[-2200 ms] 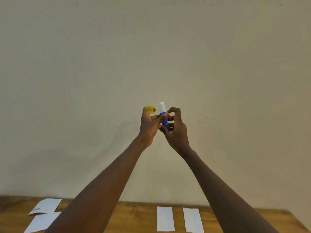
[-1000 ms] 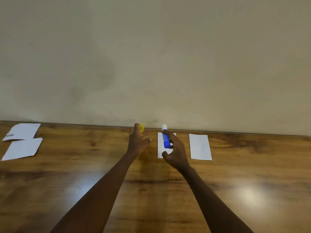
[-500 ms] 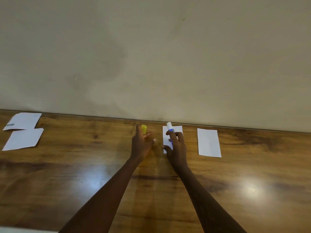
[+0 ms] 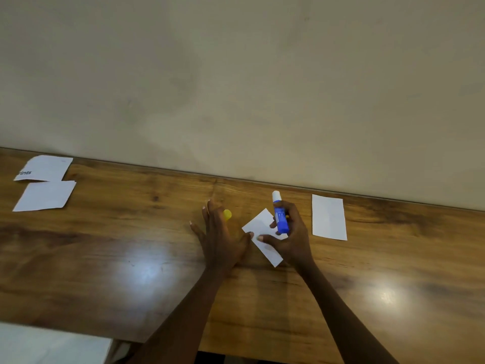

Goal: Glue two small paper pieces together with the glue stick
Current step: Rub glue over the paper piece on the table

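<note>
Right hand (image 4: 294, 239): curled round the glue stick (image 4: 279, 218), thumb on a skewed white paper piece (image 4: 259, 227).
Left hand (image 4: 220, 237): fingers spread wide, thumb touching that piece's edge; yellow cap (image 4: 227, 214) beside its fingers.
Glue stick: blue barrel, white tip up.
Second paper piece (image 4: 329, 218): white, flat on the bench (image 4: 118, 245), to the right.

Plain beige wall (image 4: 236, 74) from 10 to 2 o'clock, faintly mottled, dimmer toward the left. Meeting wooden table (image 4: 105, 245) along a line sloping down toward 3 o'clock. Tabletop brown, bold grain, glossy. Soft glare patch (image 4: 147, 274) at 8 o'clock, second glare patch (image 4: 385, 295) at 4 o'clock. Near table edge visible at 7 o'clock; pale white surface (image 4: 52, 345) below it, blurred.
</note>
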